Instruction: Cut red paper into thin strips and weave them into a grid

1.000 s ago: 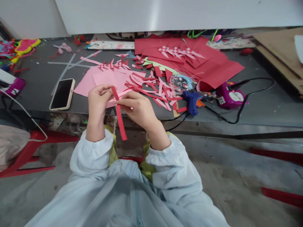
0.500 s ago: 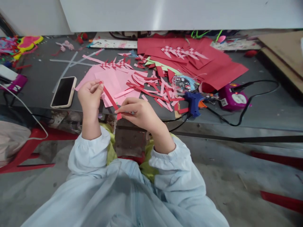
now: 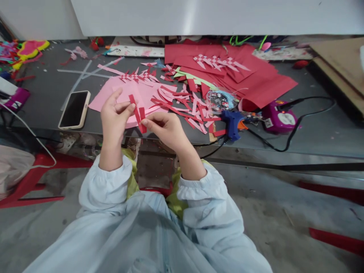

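A red paper strip is pinched between my two hands near the table's front edge. My left hand grips its upper part with thumb and finger, the other fingers raised. My right hand pinches the lower part, where the strip is folded back and a short end points up. Behind my hands lie pink paper sheets. To their right spreads a heap of loose red and pink paper strips. A woven red-and-pink checked piece rests at the sheets' far edge.
A phone lies left of my hands. On the right are a blue glue gun, a purple box with a black cable, and a clear bag of small parts. Red paper sheets are stacked behind. A white panel stands at the back.
My left hand has moved right and slightly down along the strip, closer to my right hand. The strip's lower end has been folded up; both hands still hold it.
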Action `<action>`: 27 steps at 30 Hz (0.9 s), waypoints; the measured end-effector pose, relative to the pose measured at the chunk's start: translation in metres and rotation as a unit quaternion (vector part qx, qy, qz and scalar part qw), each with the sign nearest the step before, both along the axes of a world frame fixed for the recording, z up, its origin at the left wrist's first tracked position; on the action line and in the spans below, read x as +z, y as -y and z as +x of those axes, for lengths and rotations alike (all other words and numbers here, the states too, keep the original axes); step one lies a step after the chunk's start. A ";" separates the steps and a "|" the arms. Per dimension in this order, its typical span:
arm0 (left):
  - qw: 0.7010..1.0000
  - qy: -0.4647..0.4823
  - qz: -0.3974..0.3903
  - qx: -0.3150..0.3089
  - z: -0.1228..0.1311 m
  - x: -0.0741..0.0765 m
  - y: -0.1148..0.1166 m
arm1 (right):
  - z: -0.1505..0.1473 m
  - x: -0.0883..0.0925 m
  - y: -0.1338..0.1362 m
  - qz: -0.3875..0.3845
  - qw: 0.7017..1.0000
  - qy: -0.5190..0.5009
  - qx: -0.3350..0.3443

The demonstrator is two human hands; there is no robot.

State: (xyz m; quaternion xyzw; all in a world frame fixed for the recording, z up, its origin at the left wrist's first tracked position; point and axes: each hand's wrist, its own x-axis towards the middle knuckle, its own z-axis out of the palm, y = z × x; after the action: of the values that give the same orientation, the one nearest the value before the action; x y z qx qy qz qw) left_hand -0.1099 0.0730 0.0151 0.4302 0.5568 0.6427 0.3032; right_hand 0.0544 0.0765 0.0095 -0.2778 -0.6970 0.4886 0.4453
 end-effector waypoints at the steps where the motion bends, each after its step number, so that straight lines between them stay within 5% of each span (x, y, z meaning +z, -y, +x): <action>1: 1.000 0.011 -0.008 -0.017 0.004 0.000 0.001 | -0.001 -0.001 -0.002 -0.008 1.000 -0.002 -0.011; 9: 0.989 0.068 -0.031 -0.129 0.014 -0.006 0.005 | -0.004 -0.013 -0.013 -0.039 0.996 0.045 -0.070; 22: 0.990 0.050 -0.039 -0.126 0.020 -0.002 0.010 | 0.001 -0.011 -0.013 -0.052 0.990 0.107 -0.082; 27: 0.992 0.020 -0.040 -0.117 0.019 -0.001 0.011 | 0.003 -0.010 -0.015 -0.077 0.988 0.015 -0.136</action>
State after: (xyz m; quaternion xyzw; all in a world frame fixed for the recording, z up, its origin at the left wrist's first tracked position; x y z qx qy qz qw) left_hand -0.0913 0.0621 0.0141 0.4670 0.5217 0.5887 0.4039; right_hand 0.0573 0.0913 -0.0005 -0.4107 -0.6199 0.4715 0.4740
